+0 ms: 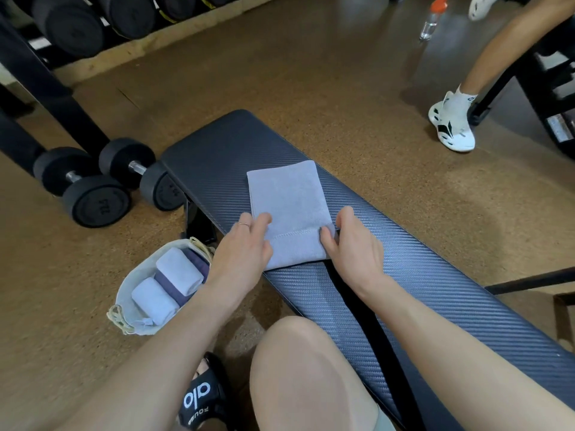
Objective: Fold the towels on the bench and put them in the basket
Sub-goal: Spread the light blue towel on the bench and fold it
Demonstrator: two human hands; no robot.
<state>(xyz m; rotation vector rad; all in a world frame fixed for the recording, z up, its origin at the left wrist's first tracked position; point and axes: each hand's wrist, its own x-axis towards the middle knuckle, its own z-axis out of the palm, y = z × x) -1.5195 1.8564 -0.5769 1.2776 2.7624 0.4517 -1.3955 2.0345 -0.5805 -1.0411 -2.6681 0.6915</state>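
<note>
A pale lavender towel (287,206) lies folded flat on the black padded bench (420,275). My left hand (244,244) holds the towel's near left corner, fingers curled over its edge. My right hand (351,244) pinches the near right corner between thumb and fingers. On the floor to the left of the bench stands a cream fabric basket (124,303). Inside it lie two rolled lavender towels (179,270) with a darker purple towel (169,289) between them.
Two black dumbbells (93,185) lie on the floor by the bench's far left end, beside a dark rack post (46,88). Another person's leg and white shoe (452,126) are at the right. A water bottle (431,20) stands far back. My knee (298,368) is below.
</note>
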